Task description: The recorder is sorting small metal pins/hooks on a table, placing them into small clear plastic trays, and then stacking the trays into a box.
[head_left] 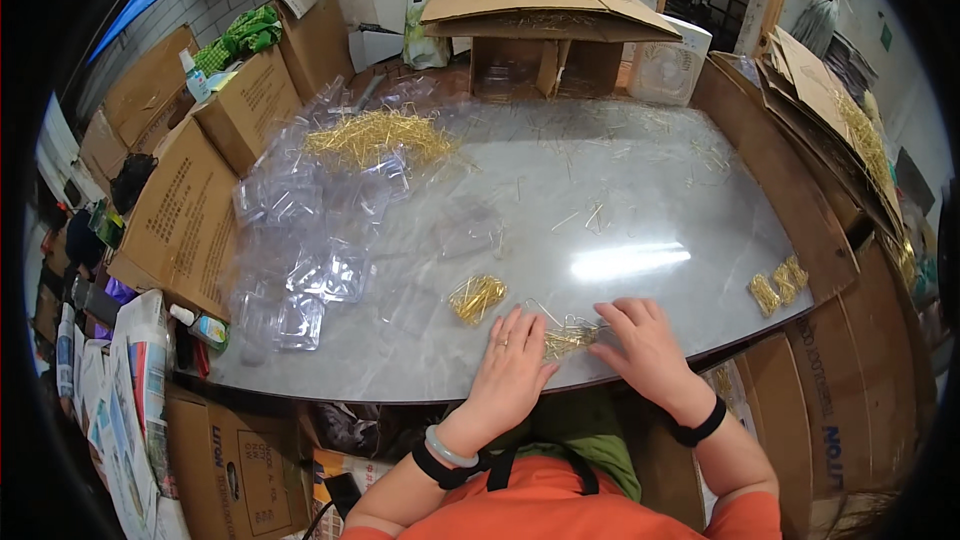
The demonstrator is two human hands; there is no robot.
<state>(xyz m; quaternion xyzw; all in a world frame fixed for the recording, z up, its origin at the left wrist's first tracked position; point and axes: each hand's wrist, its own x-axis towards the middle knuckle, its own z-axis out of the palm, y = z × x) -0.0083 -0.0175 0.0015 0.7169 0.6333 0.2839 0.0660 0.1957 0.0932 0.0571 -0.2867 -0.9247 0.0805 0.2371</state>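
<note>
A small loose pile of gold wire hooks (568, 338) lies at the table's near edge, between my two hands. My left hand (508, 358) rests along the pile's left side, its fingers stretched out and its thumb pointing toward the wires. On the other side, my right hand (640, 348) curves round the pile with thumb and fingers apart, the tips touching the wire ends. Some hooks stick out beyond the fingers at the far side. Just past my left fingertips sits a compact bundle of gold hooks (477, 299).
Two more gold bundles (778, 286) lie at the table's right edge. Clear plastic blister shells (300, 270) cover the left side, with a large heap of gold wires (380, 137) behind them. Cardboard boxes (185, 220) border the left; a cardboard shelf (550, 15) stands at the back.
</note>
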